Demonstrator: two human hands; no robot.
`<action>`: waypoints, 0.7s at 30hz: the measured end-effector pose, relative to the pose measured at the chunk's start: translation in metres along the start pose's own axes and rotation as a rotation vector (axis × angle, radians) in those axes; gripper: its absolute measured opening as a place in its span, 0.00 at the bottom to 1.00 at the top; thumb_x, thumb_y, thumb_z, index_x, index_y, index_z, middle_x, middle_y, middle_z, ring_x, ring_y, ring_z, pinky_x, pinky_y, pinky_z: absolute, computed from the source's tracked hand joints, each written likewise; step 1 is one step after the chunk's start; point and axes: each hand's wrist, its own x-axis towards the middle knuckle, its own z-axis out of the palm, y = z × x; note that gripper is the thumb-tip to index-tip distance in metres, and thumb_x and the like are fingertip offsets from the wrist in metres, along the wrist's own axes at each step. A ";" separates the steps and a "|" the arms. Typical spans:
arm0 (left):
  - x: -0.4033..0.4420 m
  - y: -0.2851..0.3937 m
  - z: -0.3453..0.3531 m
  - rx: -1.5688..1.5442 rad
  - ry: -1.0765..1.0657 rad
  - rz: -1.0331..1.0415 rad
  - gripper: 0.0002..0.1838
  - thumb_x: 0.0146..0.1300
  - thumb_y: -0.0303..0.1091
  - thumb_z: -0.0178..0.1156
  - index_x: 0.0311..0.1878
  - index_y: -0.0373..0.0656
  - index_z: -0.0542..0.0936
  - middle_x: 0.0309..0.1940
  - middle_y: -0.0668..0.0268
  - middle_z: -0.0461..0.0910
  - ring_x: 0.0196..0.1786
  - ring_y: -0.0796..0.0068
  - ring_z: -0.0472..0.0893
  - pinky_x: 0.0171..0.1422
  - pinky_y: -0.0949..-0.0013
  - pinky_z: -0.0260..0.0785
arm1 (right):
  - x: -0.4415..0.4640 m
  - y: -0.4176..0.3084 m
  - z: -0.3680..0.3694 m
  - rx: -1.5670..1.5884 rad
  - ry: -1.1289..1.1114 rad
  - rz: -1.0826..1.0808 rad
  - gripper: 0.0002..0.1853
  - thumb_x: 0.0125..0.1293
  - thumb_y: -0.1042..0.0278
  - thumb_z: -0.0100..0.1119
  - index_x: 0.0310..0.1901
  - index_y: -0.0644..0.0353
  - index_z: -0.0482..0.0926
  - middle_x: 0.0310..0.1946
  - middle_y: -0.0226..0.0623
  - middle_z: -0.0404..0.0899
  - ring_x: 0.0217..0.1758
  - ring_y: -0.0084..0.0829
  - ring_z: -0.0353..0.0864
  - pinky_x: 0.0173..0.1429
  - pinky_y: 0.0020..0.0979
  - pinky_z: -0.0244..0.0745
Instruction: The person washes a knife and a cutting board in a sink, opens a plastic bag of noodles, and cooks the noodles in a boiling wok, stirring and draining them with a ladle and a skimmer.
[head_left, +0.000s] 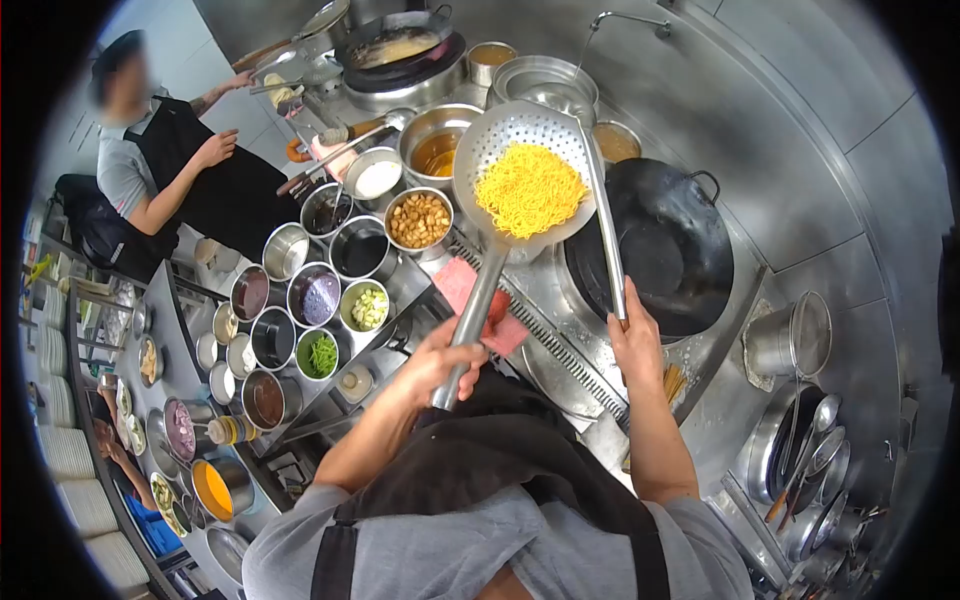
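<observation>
My left hand [438,362] is wrapped round the thick handle of a perforated metal skimmer [488,142]. A heap of yellow noodles [530,190] lies in its bowl, raised over the stove. In my right hand [637,342] is a long-handled metal utensil [606,225], possibly a ladle. Its shaft runs along the skimmer's right rim, and I cannot make out its far end clearly. To the right of the skimmer sits a dark wok [660,250] on the burner, with nothing visible inside. A pink cloth [460,283] lies near my left hand.
Metal pots of ingredients crowd the left, including diced brown pieces [418,220], chopped greens [318,356] and orange liquid [212,490]. A tap [630,22] hangs over a basin at the back. Ladles [825,450] rest at right. A co-worker [190,150] stands at upper left.
</observation>
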 end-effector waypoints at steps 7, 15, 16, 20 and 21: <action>0.017 -0.032 -0.028 -0.245 0.024 -0.199 0.15 0.60 0.24 0.53 0.50 0.41 0.65 0.26 0.63 0.68 0.17 0.78 0.69 0.15 0.74 0.64 | -0.010 -0.011 -0.010 0.212 0.073 0.084 0.28 0.58 0.75 0.56 0.62 0.64 0.65 0.25 0.39 0.74 0.22 0.23 0.70 0.30 0.26 0.69; 0.029 -0.031 -0.028 -0.255 0.103 -0.234 0.12 0.59 0.21 0.52 0.46 0.36 0.65 0.25 0.61 0.70 0.18 0.79 0.69 0.16 0.75 0.66 | -0.043 -0.001 -0.012 0.128 0.016 0.057 0.27 0.58 0.75 0.57 0.61 0.65 0.66 0.25 0.38 0.72 0.21 0.23 0.68 0.27 0.27 0.67; 0.031 -0.027 -0.025 -0.253 0.103 -0.235 0.12 0.59 0.21 0.52 0.46 0.36 0.65 0.25 0.61 0.70 0.18 0.79 0.69 0.16 0.75 0.66 | -0.046 -0.003 -0.014 0.110 0.014 0.064 0.28 0.58 0.74 0.57 0.62 0.65 0.66 0.25 0.39 0.73 0.21 0.23 0.69 0.27 0.28 0.67; 0.031 -0.009 -0.004 0.002 0.134 -0.085 0.16 0.56 0.22 0.53 0.48 0.34 0.65 0.23 0.62 0.70 0.16 0.77 0.71 0.15 0.72 0.68 | -0.048 -0.011 -0.010 0.142 0.053 0.066 0.31 0.58 0.73 0.58 0.64 0.63 0.63 0.23 0.41 0.74 0.21 0.26 0.73 0.28 0.30 0.68; 0.032 -0.006 0.002 0.116 0.152 -0.025 0.18 0.54 0.22 0.54 0.49 0.33 0.64 0.22 0.63 0.70 0.16 0.75 0.71 0.15 0.71 0.68 | -0.048 -0.014 -0.006 0.145 0.060 0.063 0.31 0.58 0.73 0.58 0.64 0.63 0.63 0.23 0.41 0.74 0.21 0.26 0.73 0.28 0.30 0.68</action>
